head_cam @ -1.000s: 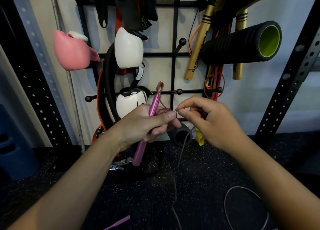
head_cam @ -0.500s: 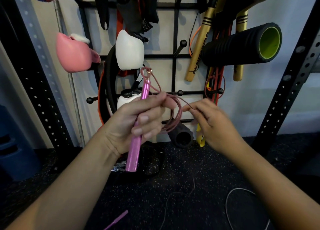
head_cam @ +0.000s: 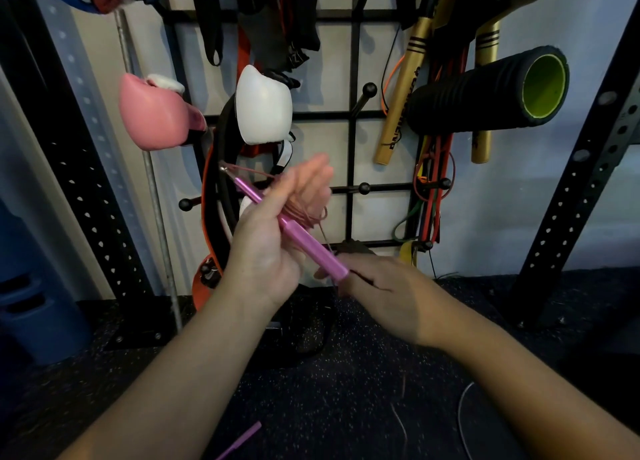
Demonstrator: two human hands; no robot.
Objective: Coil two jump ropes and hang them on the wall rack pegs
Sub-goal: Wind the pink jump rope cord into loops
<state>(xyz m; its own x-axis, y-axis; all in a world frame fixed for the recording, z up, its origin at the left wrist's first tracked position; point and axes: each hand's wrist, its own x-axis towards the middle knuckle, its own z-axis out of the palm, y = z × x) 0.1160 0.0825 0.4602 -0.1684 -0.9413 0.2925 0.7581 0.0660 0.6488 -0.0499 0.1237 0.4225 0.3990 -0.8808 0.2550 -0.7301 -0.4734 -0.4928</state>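
Observation:
My left hand [head_cam: 273,231] is raised in front of the wall rack [head_cam: 353,148], palm towards me, fingers stretched up and blurred. The pink jump rope handle [head_cam: 294,232] lies slanted across that palm, its top end pointing up-left. Thin reddish cord [head_cam: 313,217] is looped in a small coil around the fingers. My right hand [head_cam: 384,288] sits lower right, just under the handle's bottom end, and pinches the cord that runs down from the coil. The rope's other pink handle [head_cam: 242,439] and loose cord [head_cam: 401,425] lie on the floor. A pale second rope [head_cam: 460,414] curves on the floor at right.
Bare pegs [head_cam: 369,89] [head_cam: 363,187] [head_cam: 185,204] stick out of the rack. Hanging on it are a pink glove [head_cam: 156,113], a white glove [head_cam: 263,106], a black foam roller [head_cam: 485,92], gold bats [head_cam: 398,113] and bands. Black perforated uprights [head_cam: 568,200] flank it.
The left hand turned palm-up, opened its fingers, and the handle tipped from upright to slanted. The right hand dropped from beside the coil to below the handle, drawing cord with it.

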